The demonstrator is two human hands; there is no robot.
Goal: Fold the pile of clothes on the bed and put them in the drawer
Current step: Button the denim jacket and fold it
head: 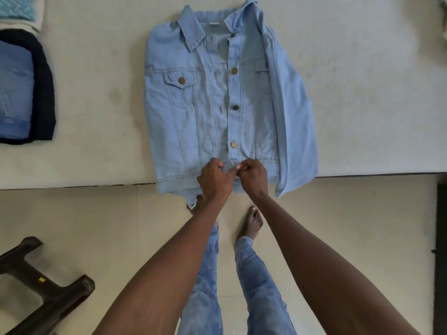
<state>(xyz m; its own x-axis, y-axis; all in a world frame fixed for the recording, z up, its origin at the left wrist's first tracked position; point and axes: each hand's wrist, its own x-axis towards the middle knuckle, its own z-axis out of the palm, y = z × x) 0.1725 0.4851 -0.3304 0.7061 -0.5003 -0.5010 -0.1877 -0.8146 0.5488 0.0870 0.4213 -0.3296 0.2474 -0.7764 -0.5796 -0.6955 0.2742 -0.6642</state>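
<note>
Light blue denim jacket [217, 105] spread face up on the bed [96, 93], collar at the far side, waistband at the near edge and hanging slightly over it. Soft, washed cotton twill with double-stitched seams, two flapped chest pockets, round brass-toned metal buttons down the placket. Front closed along most of its length; collar points splayed open, small white label visible inside the neck. Sleeve on the right side folded down along the body, cuff drooping past the mattress edge; other sleeve out of sight, tucked under.

Left hand [214, 178] curled, pinching the waistband at the bottom of the placket. Right hand [252, 176] likewise curled, fingertips pinching the opposite edge of the same band, the two hands touching over the lowest button position.

Bed surface an off-white, finely quilted fabric with faint stains. At the far left, folded clothes [21, 88]: mid-blue denim lying on a dark navy knit, with a pale teal-patterned piece beyond. Below, glossy cream floor tiles [96, 226], a dark brown moulded plastic stool [46, 291] lying tipped, bare feet and faded blue jeans.
</note>
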